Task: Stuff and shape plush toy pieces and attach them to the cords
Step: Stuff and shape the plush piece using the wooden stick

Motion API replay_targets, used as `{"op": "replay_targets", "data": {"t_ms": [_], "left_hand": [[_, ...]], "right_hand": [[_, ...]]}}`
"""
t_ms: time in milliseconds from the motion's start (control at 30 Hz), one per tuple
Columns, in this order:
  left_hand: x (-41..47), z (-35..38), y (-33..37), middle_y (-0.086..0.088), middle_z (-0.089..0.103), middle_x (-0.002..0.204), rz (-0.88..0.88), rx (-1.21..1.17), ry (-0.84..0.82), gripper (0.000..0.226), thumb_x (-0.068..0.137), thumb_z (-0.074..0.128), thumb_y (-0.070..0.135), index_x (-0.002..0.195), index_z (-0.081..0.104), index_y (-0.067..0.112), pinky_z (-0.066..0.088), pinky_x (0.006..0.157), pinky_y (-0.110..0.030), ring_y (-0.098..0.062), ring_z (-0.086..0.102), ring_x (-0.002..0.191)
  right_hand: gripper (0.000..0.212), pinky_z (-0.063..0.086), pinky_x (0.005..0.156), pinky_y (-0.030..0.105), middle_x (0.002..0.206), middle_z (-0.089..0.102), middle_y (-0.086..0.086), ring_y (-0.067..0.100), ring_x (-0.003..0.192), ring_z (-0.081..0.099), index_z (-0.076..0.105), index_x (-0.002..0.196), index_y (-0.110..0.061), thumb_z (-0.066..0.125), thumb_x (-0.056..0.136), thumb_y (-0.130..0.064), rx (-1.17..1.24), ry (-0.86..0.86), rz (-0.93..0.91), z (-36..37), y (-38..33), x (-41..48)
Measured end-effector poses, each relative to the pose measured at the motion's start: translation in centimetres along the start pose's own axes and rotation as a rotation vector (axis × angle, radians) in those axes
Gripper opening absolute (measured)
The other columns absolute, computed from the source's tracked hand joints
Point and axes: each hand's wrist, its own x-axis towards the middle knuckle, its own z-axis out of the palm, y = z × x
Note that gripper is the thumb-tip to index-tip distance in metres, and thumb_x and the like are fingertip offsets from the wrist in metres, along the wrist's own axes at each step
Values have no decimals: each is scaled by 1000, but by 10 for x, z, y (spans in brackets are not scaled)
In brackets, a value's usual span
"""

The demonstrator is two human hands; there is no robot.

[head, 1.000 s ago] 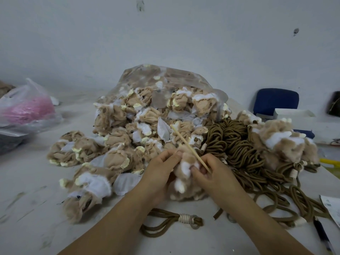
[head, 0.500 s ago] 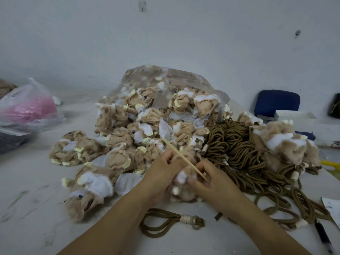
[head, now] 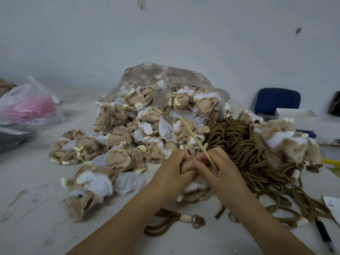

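Tan plush skins lay heaped far left, coiled brown cords right. The left hand gripped a fuzzy plush piece; the right hand pinched a thin wooden stick.

Tan-and-white plush pieces; olive-brown cords; pale wooden stick; pink-filled bag; navy chair

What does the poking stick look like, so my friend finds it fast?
Find the big heap of tan plush pieces mid-table. In front of it, the right hand pinches a thin pale stick slanting up-left over the heap. Unlike the soft lumps and curly brown cords around it, it is straight and bare.
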Motion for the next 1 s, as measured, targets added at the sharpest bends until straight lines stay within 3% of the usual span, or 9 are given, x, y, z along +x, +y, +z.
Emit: {"op": "replay_targets", "data": {"t_ms": [167, 333, 500, 633, 700, 767, 867, 1000], "left_hand": [[0, -1, -1, 8, 51, 88, 46, 18, 20, 24, 85, 74, 24, 88, 50, 30, 40, 62, -13, 1, 48, 70], [1, -4, -1, 16, 52, 111, 41, -11, 23, 37, 81, 78, 37, 101, 50, 51, 39, 81, -4, 10, 50, 101], [1, -4, -1, 10, 55, 105, 35, -39, 12, 19, 88, 71, 15, 97, 68, 32, 40, 78, -7, 4, 54, 95], [-1, -6, -1, 6, 64, 100, 36, -162, 20, 33, 90, 65, 2, 88, 70, 35, 47, 84, -22, -9, 62, 96], [-2, -7, -1, 11, 67, 100, 11, -235, 33, 35, 90, 64, 0, 89, 71, 34, 49, 82, -17, -3, 64, 94], [-2, -8, -1, 14, 70, 99, -4, -303, 48, 39, 91, 63, -1, 87, 73, 37, 49, 80, -12, 2, 65, 93], [-2, -8, 0, 11, 72, 103, -6, -360, 45, 39, 91, 63, 0, 87, 75, 37, 50, 82, -14, -2, 67, 97], [-3, -8, -1, 12, 72, 104, -13, -368, 50, 30, 92, 63, 2, 93, 76, 28, 51, 82, -16, -4, 67, 99]], "right_hand": [[17, 45, 59, 13, 86, 51, -16, 3, 69, 55, 59, 80, -32, 61, 90, -20, 30, 3, 20, -7, -3, 1], [13, 38, 45, 8, 55, 55, -15, -4, 46, 48, 60, 81, -28, 60, 92, -22, 219, 19, 162, -13, -4, 0], [10, 32, 44, 8, 49, 46, -16, 1, 42, 38, 61, 83, -25, 59, 93, -22, 198, 9, 149, -12, -1, 0], [11, 41, 52, 11, 60, 56, -12, 0, 52, 48, 63, 83, -35, 58, 84, -45, 232, 31, 156, -13, -3, 0], [21, 50, 65, 14, 81, 67, -13, 0, 72, 62, 65, 89, -41, 54, 77, -55, 251, 51, 180, -17, -1, 1], [27, 52, 73, 17, 96, 68, -18, -1, 88, 64, 64, 97, -44, 56, 74, -58, 252, 17, 193, -20, 3, 1], [30, 51, 76, 14, 101, 64, -24, -3, 93, 62, 61, 103, -43, 63, 74, -53, 201, -83, 177, -17, 6, -2], [21, 43, 69, 3, 94, 58, -31, -10, 90, 56, 57, 93, -43, 66, 87, -25, 102, -76, 110, -12, 7, 0]]}}
